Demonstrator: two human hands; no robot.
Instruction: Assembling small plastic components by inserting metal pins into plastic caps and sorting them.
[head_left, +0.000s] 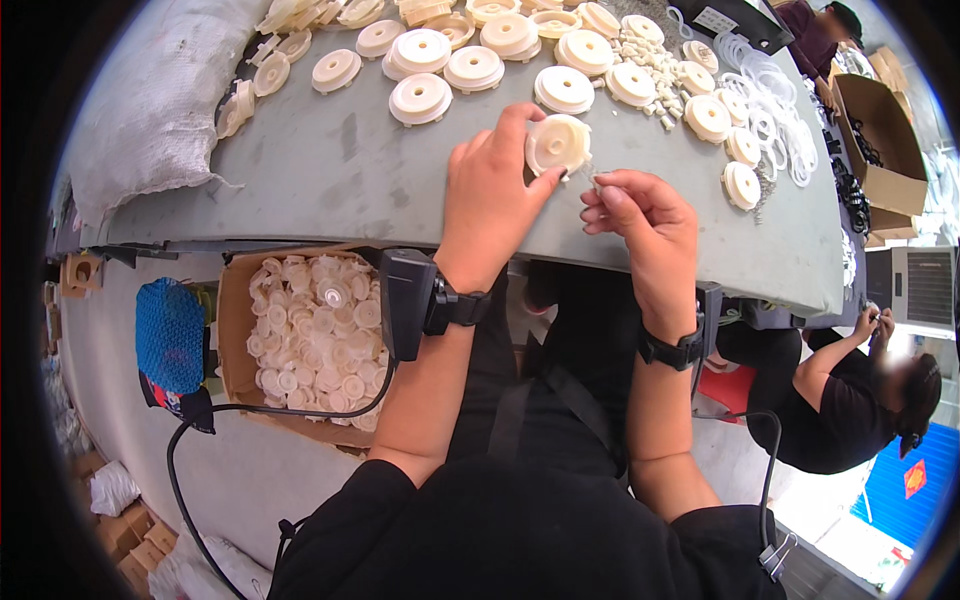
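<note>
My left hand grips a round cream plastic part by its rim, just above the grey table. A raised ring and a central hub show on its face. Close to its right side, the thumb and fingers of my right hand are pinched together. A tiny, thin greyish piece, perhaps a small spring, shows at those fingertips, too small to make out clearly. Beyond my hands lie several cream discs with centre holes. Small cream pegs are heaped among them.
Clear plastic rings and fine grey wire-like pieces lie at the table's right. A white woven sack rests at the left. Below the table's front edge stands a cardboard box of cream parts. Another person sits at the right.
</note>
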